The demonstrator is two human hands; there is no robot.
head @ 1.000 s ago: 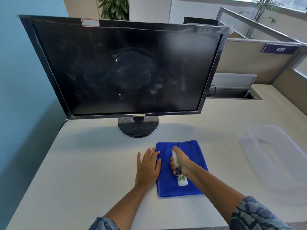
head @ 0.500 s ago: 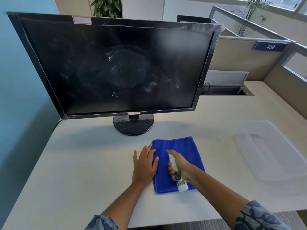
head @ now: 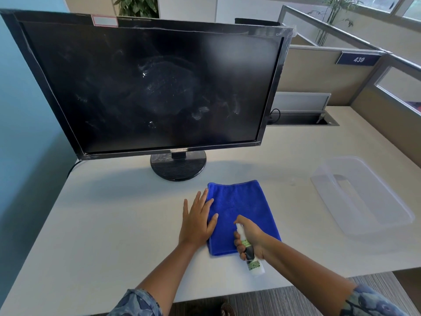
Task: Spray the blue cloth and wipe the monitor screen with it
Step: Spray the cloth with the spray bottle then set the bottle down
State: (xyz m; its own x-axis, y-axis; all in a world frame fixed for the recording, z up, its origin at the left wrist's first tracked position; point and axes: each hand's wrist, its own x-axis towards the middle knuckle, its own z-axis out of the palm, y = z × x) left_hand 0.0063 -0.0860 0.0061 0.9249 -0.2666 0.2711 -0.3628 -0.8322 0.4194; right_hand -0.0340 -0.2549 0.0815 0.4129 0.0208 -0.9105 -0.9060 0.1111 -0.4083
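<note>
A folded blue cloth (head: 241, 208) lies flat on the white desk (head: 102, 236) in front of the monitor's round stand. The black monitor screen (head: 155, 87) shows smears and specks near its middle. My left hand (head: 197, 221) rests flat with straight fingers on the cloth's left edge. My right hand (head: 249, 239) grips a small white spray bottle (head: 251, 258) with a green label, held over the cloth's near right corner, its nozzle pointing toward the cloth and a finger on top.
A clear plastic tray (head: 362, 197) sits on the desk at the right. A cable box opening (head: 300, 119) lies behind the monitor. A blue wall (head: 25, 133) bounds the left side, and cubicle partitions (head: 319, 74) the back right.
My right hand with the bottle has drawn back toward the cloth's near edge. My left hand stays flat on the cloth's left side. The camera view has shifted slightly.
</note>
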